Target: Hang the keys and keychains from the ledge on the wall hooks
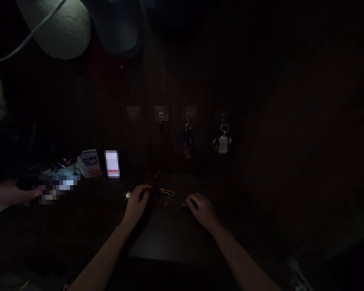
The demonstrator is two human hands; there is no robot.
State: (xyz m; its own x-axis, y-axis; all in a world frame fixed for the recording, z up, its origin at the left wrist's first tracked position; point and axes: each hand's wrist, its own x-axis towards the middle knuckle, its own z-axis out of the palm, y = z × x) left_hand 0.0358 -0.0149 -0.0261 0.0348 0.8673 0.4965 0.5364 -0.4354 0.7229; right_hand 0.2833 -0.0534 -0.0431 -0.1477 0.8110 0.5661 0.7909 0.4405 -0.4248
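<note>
On the dark table, my left hand (137, 201) lies with its thumb and forefinger apart. Its fingertips are beside a dark strap with shiny studs (156, 176); whether they touch it is too dark to tell. Left of that hand sits a bunch of keys with a pale round tag (128, 195). My right hand (202, 209) has its fingers bent and drawn together at a small key (182, 206). Between the hands are a yellow loop strap (168, 192) and another bunch of keys (166, 204), dim in the low light.
Four wall hooks form a row, the leftmost hook (134, 115) bare. Others carry a key ring (161, 138), keys with a reddish tag (187, 147) and keys with a silvery fob (223, 144). A lit phone (112, 165), small box (91, 161) and pink object (16, 192) are leftward; caps (65, 32) hang above.
</note>
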